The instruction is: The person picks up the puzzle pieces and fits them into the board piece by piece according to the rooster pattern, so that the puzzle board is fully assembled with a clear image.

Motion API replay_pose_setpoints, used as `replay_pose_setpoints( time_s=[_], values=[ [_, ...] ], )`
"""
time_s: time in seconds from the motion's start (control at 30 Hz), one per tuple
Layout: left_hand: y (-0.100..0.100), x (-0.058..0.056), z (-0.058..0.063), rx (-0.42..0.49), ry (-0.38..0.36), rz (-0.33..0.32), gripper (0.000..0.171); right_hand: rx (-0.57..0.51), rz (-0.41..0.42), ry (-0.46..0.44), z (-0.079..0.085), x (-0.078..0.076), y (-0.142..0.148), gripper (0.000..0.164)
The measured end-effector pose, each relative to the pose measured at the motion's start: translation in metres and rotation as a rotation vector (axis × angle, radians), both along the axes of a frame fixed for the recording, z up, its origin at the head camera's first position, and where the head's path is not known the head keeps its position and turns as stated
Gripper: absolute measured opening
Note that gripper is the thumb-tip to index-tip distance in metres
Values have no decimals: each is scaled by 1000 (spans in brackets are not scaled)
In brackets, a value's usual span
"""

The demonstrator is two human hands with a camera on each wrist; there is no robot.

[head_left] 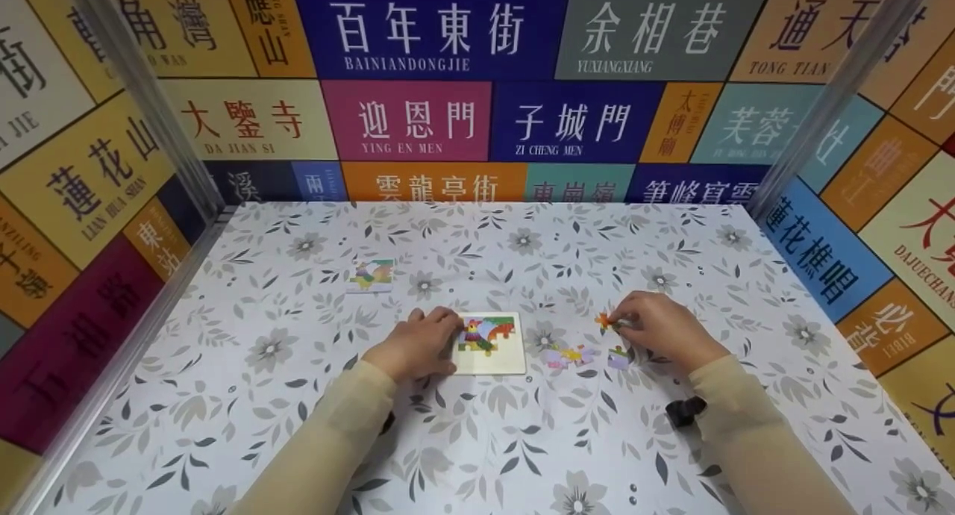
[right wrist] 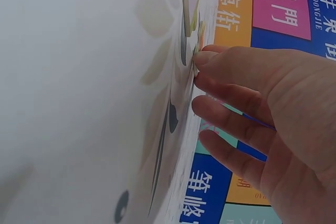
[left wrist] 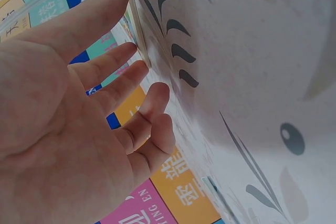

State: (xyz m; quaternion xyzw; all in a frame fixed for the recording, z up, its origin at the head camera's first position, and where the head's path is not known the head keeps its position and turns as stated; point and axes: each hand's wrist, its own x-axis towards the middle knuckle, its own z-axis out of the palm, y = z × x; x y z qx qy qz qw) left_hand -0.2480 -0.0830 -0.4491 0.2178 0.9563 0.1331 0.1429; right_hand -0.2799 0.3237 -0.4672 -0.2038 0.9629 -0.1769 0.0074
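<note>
A puzzle board point(head_left: 489, 364) with a pale frame lies on the table, its upper part filled with pieces forming a colourful bird picture. My left hand point(head_left: 418, 345) rests against the board's left side; the left wrist view shows the thumb and fingertips point(left wrist: 137, 67) touching its edge. To the right, my right hand point(head_left: 664, 328) pinches a small orange puzzle piece point(head_left: 604, 322) between thumb and forefinger, low over the table. In the right wrist view the other fingers are loosely bent, and the thumb point(right wrist: 206, 60) mostly hides the piece.
Loose purple and yellow puzzle pieces point(head_left: 571, 356) lie right of the board, with a green and purple piece point(head_left: 618, 357) beside them. A small picture card point(head_left: 371, 275) lies farther back on the left. Signboard-patterned walls point(head_left: 406, 119) surround the flower-patterned table point(head_left: 477, 440).
</note>
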Motion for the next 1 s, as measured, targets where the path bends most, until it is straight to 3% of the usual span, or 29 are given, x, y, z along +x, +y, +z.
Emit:
replay_pose_setpoints(
  time_s=[0.2, 0.57, 1.0],
  values=[
    [0, -1, -1, 6, -1, 0, 63, -9, -31, -24, 0, 1, 0, 17],
    [0, 1, -4, -9, -8, 11, 65, -16, 3, 28, -1, 0, -1, 13],
    [-1, 0, -1, -1, 2, 1, 63, -28, -17, -21, 3, 3, -7, 13]
  ],
)
